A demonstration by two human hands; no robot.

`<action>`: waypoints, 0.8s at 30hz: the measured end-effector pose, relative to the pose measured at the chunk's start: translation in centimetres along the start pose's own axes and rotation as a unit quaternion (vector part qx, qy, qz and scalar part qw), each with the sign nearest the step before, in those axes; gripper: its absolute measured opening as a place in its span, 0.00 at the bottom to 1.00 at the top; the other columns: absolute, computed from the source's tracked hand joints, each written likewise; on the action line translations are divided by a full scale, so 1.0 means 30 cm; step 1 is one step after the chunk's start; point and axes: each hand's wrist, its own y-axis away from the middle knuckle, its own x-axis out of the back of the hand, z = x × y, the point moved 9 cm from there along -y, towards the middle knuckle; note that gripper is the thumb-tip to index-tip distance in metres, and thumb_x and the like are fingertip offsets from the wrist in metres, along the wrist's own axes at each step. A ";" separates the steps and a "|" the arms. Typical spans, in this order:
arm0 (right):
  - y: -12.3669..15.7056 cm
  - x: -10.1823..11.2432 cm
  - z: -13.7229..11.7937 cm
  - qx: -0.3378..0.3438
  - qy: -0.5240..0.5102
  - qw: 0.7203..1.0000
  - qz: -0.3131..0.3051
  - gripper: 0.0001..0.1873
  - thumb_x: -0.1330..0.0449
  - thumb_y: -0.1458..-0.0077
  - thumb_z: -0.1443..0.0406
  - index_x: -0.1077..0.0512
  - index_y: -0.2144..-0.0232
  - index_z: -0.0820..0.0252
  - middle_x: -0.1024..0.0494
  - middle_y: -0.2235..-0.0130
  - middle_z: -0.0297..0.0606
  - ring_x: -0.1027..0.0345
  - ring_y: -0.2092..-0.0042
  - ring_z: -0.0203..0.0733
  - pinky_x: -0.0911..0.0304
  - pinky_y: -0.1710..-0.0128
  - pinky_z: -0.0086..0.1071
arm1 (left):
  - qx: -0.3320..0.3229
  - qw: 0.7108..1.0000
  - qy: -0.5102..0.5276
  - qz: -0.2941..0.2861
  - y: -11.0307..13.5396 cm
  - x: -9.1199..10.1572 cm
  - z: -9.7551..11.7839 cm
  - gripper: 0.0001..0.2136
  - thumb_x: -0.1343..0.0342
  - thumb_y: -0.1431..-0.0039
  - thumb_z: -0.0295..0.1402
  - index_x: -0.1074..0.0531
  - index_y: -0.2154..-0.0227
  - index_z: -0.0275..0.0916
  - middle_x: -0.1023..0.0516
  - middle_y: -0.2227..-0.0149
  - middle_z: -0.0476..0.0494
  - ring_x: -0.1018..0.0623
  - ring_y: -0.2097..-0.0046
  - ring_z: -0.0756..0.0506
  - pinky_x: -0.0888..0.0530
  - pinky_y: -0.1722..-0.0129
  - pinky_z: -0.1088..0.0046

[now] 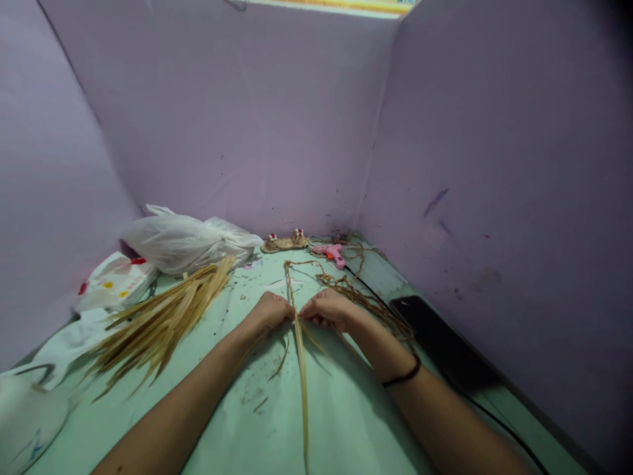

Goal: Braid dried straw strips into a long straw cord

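Observation:
My left hand and my right hand meet at the middle of the pale green table, both pinched on the same dry straw strands. The loose straw ends trail toward me across the table. Beyond my fingers the strands continue as a twisted straw cord that runs away toward the back right. A black band sits on my right wrist.
A bundle of dry straw lies at the left, with white plastic bags behind it. A pink glue gun and a small woven straw piece rest at the back wall. A black phone lies right. Purple walls enclose the table.

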 end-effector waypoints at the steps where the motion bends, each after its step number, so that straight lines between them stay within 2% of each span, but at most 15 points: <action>1: 0.002 -0.002 -0.001 -0.006 -0.007 1.000 -0.005 0.08 0.42 0.65 0.73 0.35 0.90 0.66 0.40 0.91 0.28 0.52 0.89 0.25 0.57 0.89 0.22 | 0.002 1.000 0.000 0.003 0.001 0.000 -0.001 0.07 0.50 0.70 0.24 0.44 0.92 0.36 0.49 0.91 0.56 0.49 0.86 0.57 0.54 0.85 0.78; 4: 0.007 -0.006 -0.005 -0.018 -0.036 0.999 -0.008 0.07 0.42 0.65 0.74 0.34 0.89 0.67 0.39 0.91 0.29 0.50 0.88 0.26 0.54 0.89 0.21 | 0.003 1.000 0.000 0.008 0.004 -0.004 -0.001 0.07 0.49 0.70 0.24 0.44 0.91 0.36 0.49 0.91 0.56 0.50 0.86 0.57 0.54 0.85 0.78; 8: 0.011 -0.013 -0.030 0.015 -0.047 0.999 0.018 0.06 0.44 0.66 0.76 0.35 0.88 0.65 0.37 0.89 0.29 0.46 0.85 0.28 0.48 0.86 0.22 | 0.022 1.000 0.003 0.019 0.013 0.001 -0.002 0.08 0.49 0.70 0.23 0.44 0.92 0.36 0.50 0.92 0.56 0.50 0.86 0.58 0.55 0.86 0.79; 10: 0.016 -0.028 -0.045 0.044 -0.018 0.999 0.026 0.06 0.44 0.67 0.75 0.36 0.87 0.64 0.36 0.88 0.29 0.44 0.84 0.29 0.47 0.84 0.23 | 0.062 0.998 0.027 0.003 0.016 0.000 -0.021 0.07 0.50 0.70 0.24 0.44 0.92 0.36 0.50 0.92 0.56 0.51 0.87 0.58 0.56 0.87 0.79; 12: 0.029 -0.044 -0.072 0.096 0.062 0.992 0.044 0.04 0.43 0.68 0.74 0.35 0.86 0.63 0.35 0.87 0.30 0.42 0.83 0.30 0.48 0.83 0.23 | 0.113 0.991 0.066 -0.039 0.017 -0.011 -0.048 0.07 0.51 0.69 0.25 0.44 0.92 0.36 0.49 0.92 0.56 0.52 0.88 0.58 0.58 0.88 0.79; 14: 0.060 -0.056 -0.119 0.173 0.175 0.965 0.088 0.01 0.42 0.68 0.71 0.32 0.84 0.64 0.31 0.85 0.33 0.41 0.81 0.32 0.50 0.82 0.24 | 0.150 0.980 0.102 -0.085 0.017 -0.022 -0.068 0.08 0.52 0.68 0.27 0.46 0.92 0.37 0.50 0.92 0.55 0.54 0.88 0.59 0.59 0.88 0.80; 17: 0.124 -0.078 -0.182 0.260 0.307 0.902 0.159 0.06 0.45 0.63 0.69 0.28 0.81 0.63 0.26 0.79 0.38 0.38 0.77 0.34 0.52 0.79 0.26 | 0.157 0.970 0.135 -0.128 0.010 -0.023 -0.075 0.08 0.52 0.69 0.27 0.46 0.92 0.36 0.49 0.92 0.56 0.54 0.89 0.59 0.60 0.89 0.81; 20: 0.155 -0.093 -0.200 0.257 0.379 0.870 0.182 0.10 0.47 0.63 0.71 0.26 0.78 0.61 0.24 0.76 0.41 0.35 0.75 0.36 0.54 0.78 0.27 | 0.118 0.970 0.145 -0.158 0.006 -0.025 -0.056 0.07 0.50 0.71 0.27 0.44 0.91 0.35 0.47 0.91 0.56 0.54 0.89 0.60 0.61 0.89 0.81; 24: 0.159 -0.103 -0.200 0.235 0.419 0.861 0.167 0.12 0.47 0.66 0.72 0.25 0.78 0.59 0.24 0.75 0.42 0.33 0.73 0.39 0.55 0.79 0.28 | 0.044 0.977 0.128 -0.164 0.011 -0.017 -0.021 0.08 0.48 0.73 0.26 0.44 0.89 0.36 0.48 0.90 0.58 0.53 0.88 0.60 0.61 0.88 0.81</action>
